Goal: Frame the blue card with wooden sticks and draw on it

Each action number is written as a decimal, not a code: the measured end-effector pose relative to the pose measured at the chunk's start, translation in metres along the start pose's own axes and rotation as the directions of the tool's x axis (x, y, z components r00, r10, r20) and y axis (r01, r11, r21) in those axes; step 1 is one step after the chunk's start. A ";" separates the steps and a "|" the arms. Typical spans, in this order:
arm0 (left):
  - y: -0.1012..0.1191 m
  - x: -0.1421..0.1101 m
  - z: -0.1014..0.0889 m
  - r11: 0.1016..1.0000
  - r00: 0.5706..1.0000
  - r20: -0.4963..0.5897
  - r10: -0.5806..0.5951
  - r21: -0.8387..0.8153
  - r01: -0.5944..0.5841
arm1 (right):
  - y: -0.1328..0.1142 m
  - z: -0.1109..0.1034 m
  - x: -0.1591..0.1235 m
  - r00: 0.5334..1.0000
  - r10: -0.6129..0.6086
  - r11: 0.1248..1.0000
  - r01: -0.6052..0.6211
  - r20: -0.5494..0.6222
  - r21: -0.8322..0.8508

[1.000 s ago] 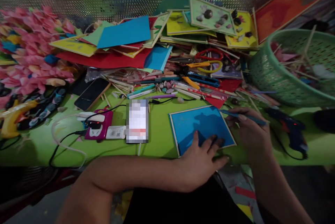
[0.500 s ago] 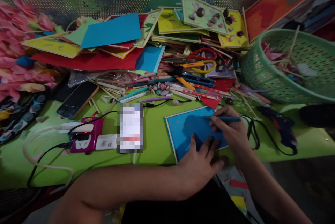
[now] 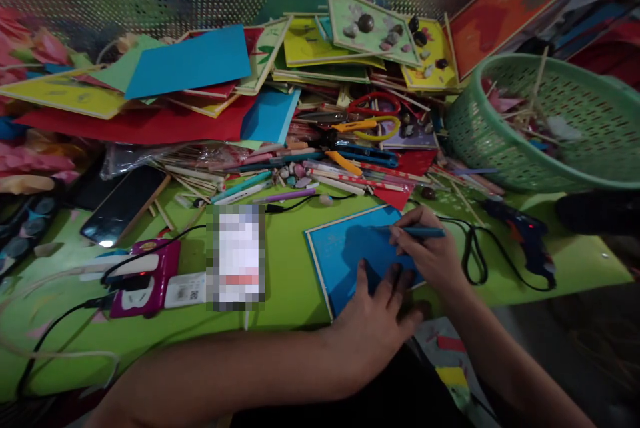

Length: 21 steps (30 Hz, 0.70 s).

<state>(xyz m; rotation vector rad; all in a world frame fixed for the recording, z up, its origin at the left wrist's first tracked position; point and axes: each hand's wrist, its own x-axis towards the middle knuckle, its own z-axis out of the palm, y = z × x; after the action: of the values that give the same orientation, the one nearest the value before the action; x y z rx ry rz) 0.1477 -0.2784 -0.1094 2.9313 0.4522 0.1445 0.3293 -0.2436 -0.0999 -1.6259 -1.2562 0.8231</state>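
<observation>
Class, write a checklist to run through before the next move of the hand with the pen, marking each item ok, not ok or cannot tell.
1. Pen held: ok. The right hand grips the blue pen.
2. Panel steadied: ok. The left hand lies spread on the lower part of the blue panel.
3. Left hand clear of the pen's tip: ok. It lies nearer the body, apart from the tip.
4. Tip touching the panel: cannot tell. It points over the surface, but contact is unclear.
5. Panel evenly lit: not ok. A dark shadow falls across it.
6. Glue gun cool: cannot tell. A red light shows on it.
</observation>
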 end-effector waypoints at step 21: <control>0.001 -0.001 0.002 0.999 0.999 -0.032 -0.011 0.032 0.012 | 0.014 -0.007 0.002 0.983 -0.070 0.979 0.036 -0.170 -0.201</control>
<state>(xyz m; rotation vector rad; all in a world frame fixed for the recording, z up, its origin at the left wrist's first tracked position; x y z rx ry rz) 0.1472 -0.2796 -0.1117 2.9613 0.4801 0.1839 0.3413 -0.2450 -0.1106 -1.7719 -1.2806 0.5219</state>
